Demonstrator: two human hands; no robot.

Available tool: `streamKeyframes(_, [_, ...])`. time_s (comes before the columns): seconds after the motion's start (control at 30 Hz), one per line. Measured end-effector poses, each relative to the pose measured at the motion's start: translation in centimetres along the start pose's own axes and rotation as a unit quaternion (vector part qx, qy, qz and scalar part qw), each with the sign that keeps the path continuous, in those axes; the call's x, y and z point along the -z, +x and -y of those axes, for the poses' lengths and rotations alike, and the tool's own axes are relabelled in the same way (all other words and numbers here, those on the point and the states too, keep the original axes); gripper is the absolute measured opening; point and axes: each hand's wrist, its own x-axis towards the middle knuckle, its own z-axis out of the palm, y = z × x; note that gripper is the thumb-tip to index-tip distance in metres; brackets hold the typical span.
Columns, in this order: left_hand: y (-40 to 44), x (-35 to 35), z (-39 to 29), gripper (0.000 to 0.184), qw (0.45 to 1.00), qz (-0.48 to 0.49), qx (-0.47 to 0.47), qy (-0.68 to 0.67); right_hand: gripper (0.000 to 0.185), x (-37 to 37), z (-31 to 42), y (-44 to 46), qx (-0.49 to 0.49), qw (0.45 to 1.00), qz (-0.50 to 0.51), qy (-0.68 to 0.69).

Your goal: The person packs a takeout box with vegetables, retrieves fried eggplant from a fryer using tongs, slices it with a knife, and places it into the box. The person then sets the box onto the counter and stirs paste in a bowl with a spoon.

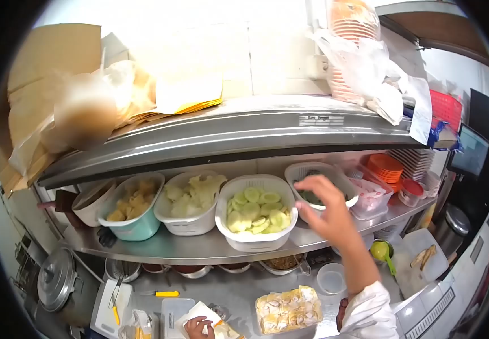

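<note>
My right hand [328, 212] reaches over the shelf with thumb and fingers apart, in front of a white basket [349, 198] of dark green leaves, which it partly hides. Beside it, a white basket [255, 244] holds pale green cucumber slices [255, 209]. Low in the view, my left hand [199, 327] has its fingers curled at a white paper wrapper [206, 312] on the counter; the frame's lower edge cuts it off. A plastic container [174, 311] lies beside the wrapper. To the right sits a tray of bread rolls [288, 311].
A steel shelf [188, 254] crosses the view, with a second steel ledge [244, 130] above. More baskets hold pale leaves [193, 195] and yellowish pieces [134, 200]. A yellow-handled knife [165, 294] and clear tub [331, 278] lie below. A large pot [58, 279] stands left.
</note>
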Motion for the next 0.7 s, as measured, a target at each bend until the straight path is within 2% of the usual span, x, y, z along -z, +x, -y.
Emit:
streamKeyframes(0.07, [1.7, -0.1, -0.5, 0.013, 1.000, -0.010, -0.004, 0.000, 0.031, 1.3, -1.6, 2.5, -0.050, 0.996, 0.057, -0.046])
streamKeyframes(0.2, [4.0, -1.7, -0.1, 0.015, 0.997, -0.059, -0.009, -0.048, 0.034, -2.5, -8.0, 6.6, -0.071, 0.953, 0.270, -0.113])
streamKeyframes(0.27, [5.2, -2.3, -0.9, 0.016, 0.996, -0.065, -0.014, -0.065, 0.036, -6.1, -11.2, 7.9, -0.052, 0.922, 0.353, -0.150])
streamKeyframes(0.37, [5.4, -2.6, -1.4, 0.015, 0.995, -0.051, -0.003, -0.084, 0.045, -11.0, -13.3, 9.2, -0.081, 0.854, 0.453, -0.243])
streamKeyframes(0.47, [4.7, -2.2, -0.8, 0.014, 0.998, -0.043, -0.013, -0.052, 0.043, -12.9, -14.1, 8.4, -0.076, 0.871, 0.412, -0.256])
streamKeyframes(0.53, [5.3, -0.6, -1.7, 0.007, 0.998, -0.037, -0.007, -0.051, 0.035, -12.7, -13.9, 9.3, -0.096, 0.852, 0.446, -0.258])
streamKeyframes(0.57, [5.6, -0.5, -1.1, 0.019, 0.996, -0.059, -0.018, -0.069, 0.032, -12.5, -13.7, 9.6, -0.105, 0.841, 0.464, -0.259])
streamKeyframes(0.67, [7.6, 1.1, -1.8, 0.019, 0.992, -0.092, -0.032, -0.076, 0.021, -11.7, -12.8, 9.4, -0.057, 0.856, 0.449, -0.251])
streamKeyframes(0.7, [8.2, 1.4, -1.9, 0.019, 0.991, -0.104, -0.037, -0.077, 0.020, -11.9, -13.6, 8.9, -0.025, 0.891, 0.382, -0.245])
